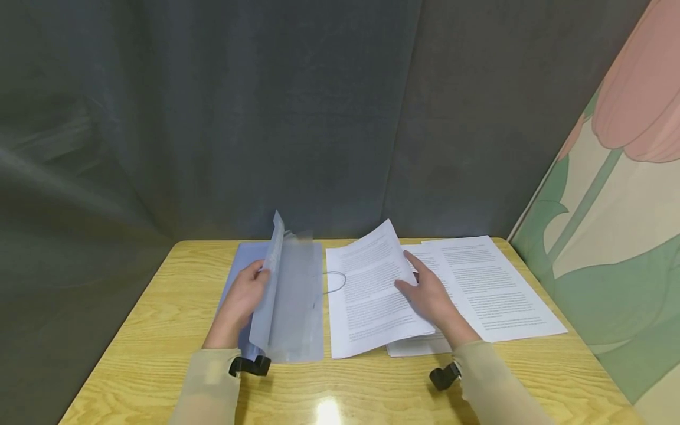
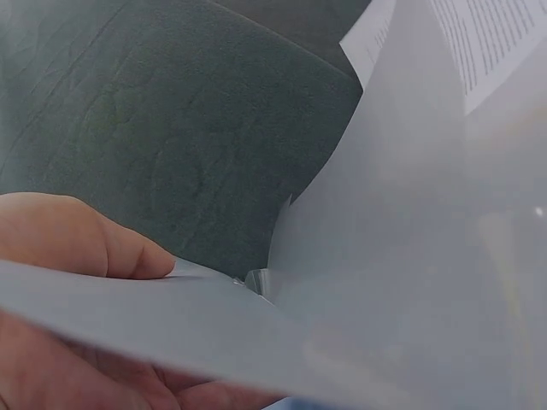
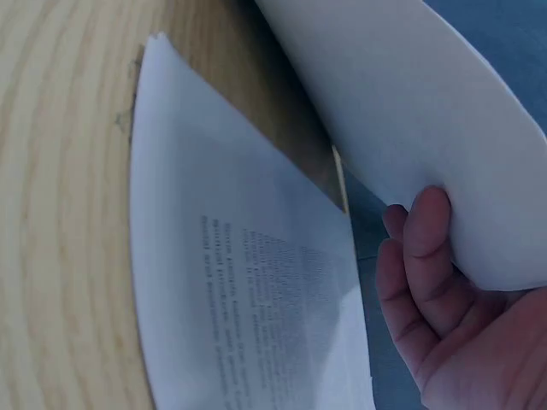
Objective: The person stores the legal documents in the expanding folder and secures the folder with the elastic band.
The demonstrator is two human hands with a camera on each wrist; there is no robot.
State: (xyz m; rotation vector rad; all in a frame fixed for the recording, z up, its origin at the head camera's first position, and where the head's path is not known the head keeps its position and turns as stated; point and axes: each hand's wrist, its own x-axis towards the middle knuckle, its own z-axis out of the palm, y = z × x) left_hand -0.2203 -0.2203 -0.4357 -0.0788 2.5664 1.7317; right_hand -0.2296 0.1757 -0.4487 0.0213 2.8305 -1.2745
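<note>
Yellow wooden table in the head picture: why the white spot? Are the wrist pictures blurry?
Head view: probably light glaring off the shiny yellow wooden table; left wrist view: the translucent blue-grey plastic folder has a soft near edge; right wrist view: the print on the white paper sheets looks smeared, hard to read.

"How are the arms set?"

"Both wear loose cream cloth sleeves (image 1: 212, 378). In the head view, the left arm (image 1: 223, 335) reaches in from seven o'clock, the right arm (image 1: 458, 330) from between four and five."

"And the hands?"

"The bare left hand (image 1: 245, 295) points towards one o'clock, pinching. The bare right hand (image 1: 431, 298) points towards eleven, also gripping, thumb (image 1: 405, 287) uppermost; the right wrist view shows its fingers (image 3: 426, 226) bent."
</note>
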